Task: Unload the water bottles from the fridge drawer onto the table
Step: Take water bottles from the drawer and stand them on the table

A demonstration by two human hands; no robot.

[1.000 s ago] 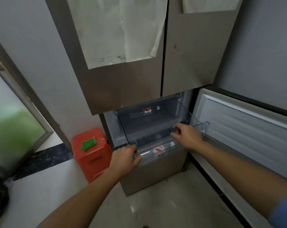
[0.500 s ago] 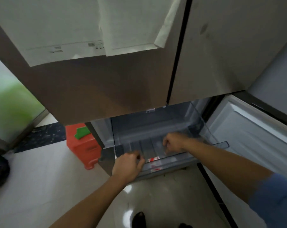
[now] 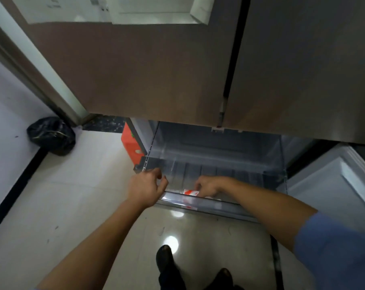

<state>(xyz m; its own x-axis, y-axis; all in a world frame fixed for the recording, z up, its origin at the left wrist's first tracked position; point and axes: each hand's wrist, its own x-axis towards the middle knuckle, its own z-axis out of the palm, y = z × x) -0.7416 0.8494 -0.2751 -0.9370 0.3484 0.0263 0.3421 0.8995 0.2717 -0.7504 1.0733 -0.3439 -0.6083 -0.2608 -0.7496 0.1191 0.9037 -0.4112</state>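
The clear plastic fridge drawer (image 3: 236,174) is pulled out below the brown upper doors. One water bottle (image 3: 190,192) with a red and white label lies on its side against the drawer's front wall; most of it is hidden by that wall and my fingers. My right hand (image 3: 207,186) is down inside the drawer with its fingers curled over the bottle. My left hand (image 3: 146,189) hovers at the drawer's front left corner, fingers loosely apart, holding nothing. The rest of the ribbed drawer floor looks bare.
The upper fridge doors (image 3: 156,70) overhang the drawer close above. An open lower door (image 3: 334,185) stands to the right. An orange-red bin (image 3: 130,144) sits left of the fridge, a black bag (image 3: 51,135) by the wall. My shoes (image 3: 164,260) are on the glossy floor.
My head came closer and tilted down. My right hand moved from the drawer's right wall down onto the bottle at the front. My left hand loosened from the drawer's front rim.
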